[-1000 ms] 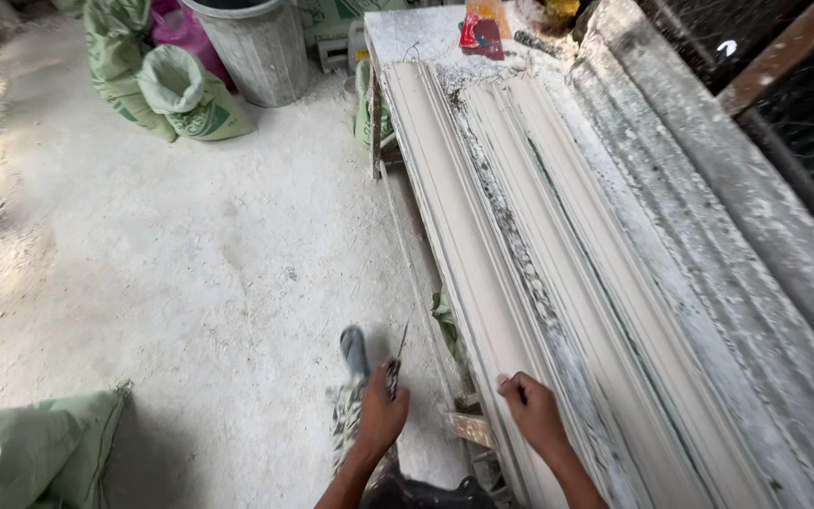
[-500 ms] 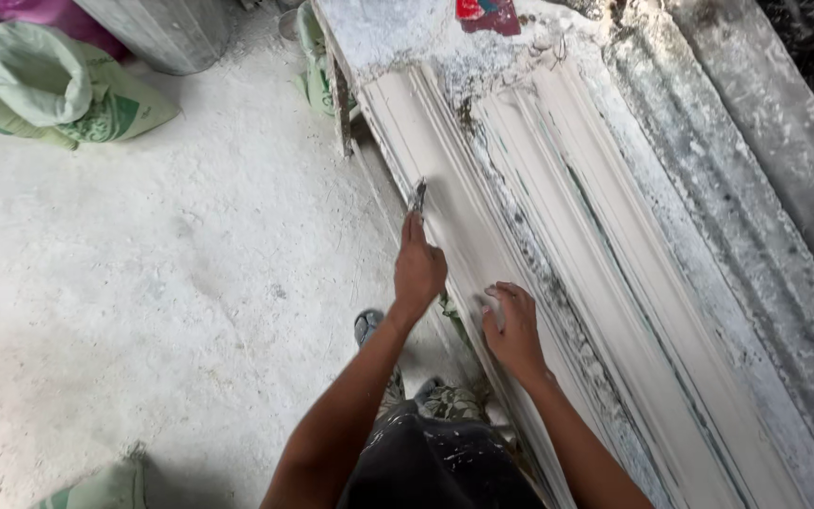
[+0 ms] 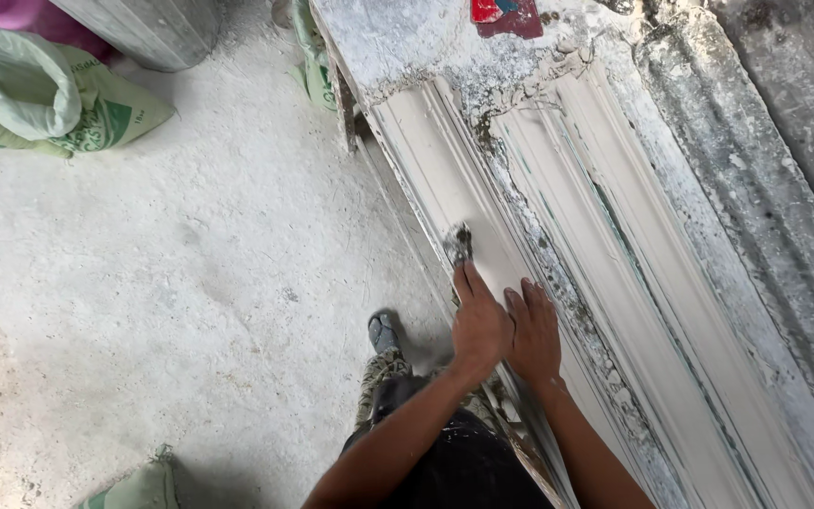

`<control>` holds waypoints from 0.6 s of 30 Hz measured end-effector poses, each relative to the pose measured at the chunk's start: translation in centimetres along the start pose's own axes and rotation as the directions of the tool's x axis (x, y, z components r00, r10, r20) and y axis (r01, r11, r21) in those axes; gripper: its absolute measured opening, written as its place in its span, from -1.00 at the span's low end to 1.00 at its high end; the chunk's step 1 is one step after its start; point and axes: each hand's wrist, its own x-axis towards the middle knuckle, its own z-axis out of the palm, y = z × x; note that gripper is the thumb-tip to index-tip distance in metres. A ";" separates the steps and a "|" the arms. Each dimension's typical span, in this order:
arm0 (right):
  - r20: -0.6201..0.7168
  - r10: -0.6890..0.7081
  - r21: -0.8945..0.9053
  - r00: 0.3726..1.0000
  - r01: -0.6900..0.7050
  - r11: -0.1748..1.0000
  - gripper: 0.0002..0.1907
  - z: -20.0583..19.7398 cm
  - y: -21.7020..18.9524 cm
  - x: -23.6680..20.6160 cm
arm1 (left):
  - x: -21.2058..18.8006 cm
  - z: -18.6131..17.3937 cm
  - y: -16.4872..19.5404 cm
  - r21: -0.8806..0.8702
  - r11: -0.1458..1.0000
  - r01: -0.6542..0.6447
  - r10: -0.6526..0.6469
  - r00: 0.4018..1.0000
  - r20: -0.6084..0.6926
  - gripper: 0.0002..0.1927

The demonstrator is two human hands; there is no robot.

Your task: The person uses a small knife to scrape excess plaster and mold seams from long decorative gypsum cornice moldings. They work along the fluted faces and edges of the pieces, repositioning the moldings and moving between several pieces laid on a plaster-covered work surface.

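Head view, left hand [image 3: 479, 325] gripping scraper [image 3: 459, 245] at moulding [image 3: 445, 179] edge, right hand [image 3: 532, 332] flat, open.

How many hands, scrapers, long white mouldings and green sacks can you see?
Hands: 2, left hand and right hand
Scraper: 1
Long white mouldings: 2
Green sacks: 3
Total: 8

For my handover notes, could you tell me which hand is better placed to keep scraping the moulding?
Probably the left hand: it holds the scraper against the white moulding. The right hand lies flat, toolless.
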 end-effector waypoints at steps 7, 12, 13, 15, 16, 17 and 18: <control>-0.017 0.031 0.008 0.999 -0.031 1.000 -0.53 -0.2 -0.7 0.4 | -0.6 0.0 -0.6 0.091 0.995 0.048 -0.055 0.996 0.073 -0.10; -0.018 0.020 0.020 1.000 -0.020 1.000 -0.51 -0.8 -0.8 0.6 | 0.7 -0.6 -0.1 0.150 0.988 0.048 -0.069 0.988 0.139 -0.12; -0.034 0.016 0.035 0.999 -0.015 0.999 -0.51 -0.9 -0.7 0.6 | 1.5 -0.6 -0.2 0.145 0.989 0.035 -0.045 0.997 0.065 -0.14; -0.043 0.013 0.065 0.999 -0.010 0.998 -0.50 -1.0 -0.6 0.7 | 2.2 -0.2 -0.5 0.134 0.991 0.029 -0.019 0.997 -0.073 -0.17; -0.030 0.018 0.057 0.999 -0.017 0.998 -0.50 -1.0 -0.6 0.7 | 2.4 0.2 -0.8 0.136 0.990 0.048 -0.040 0.998 -0.057 -0.19; -0.031 0.017 0.052 0.999 -0.016 0.999 -0.50 -1.0 -0.6 0.7 | 2.2 0.6 -1.0 0.140 0.989 0.055 -0.048 0.998 -0.051 -0.20; -0.037 0.016 0.049 0.999 -0.014 0.999 -0.50 -1.0 -0.7 0.7 | 2.1 1.0 -1.2 0.147 0.987 0.058 -0.051 0.998 -0.048 -0.22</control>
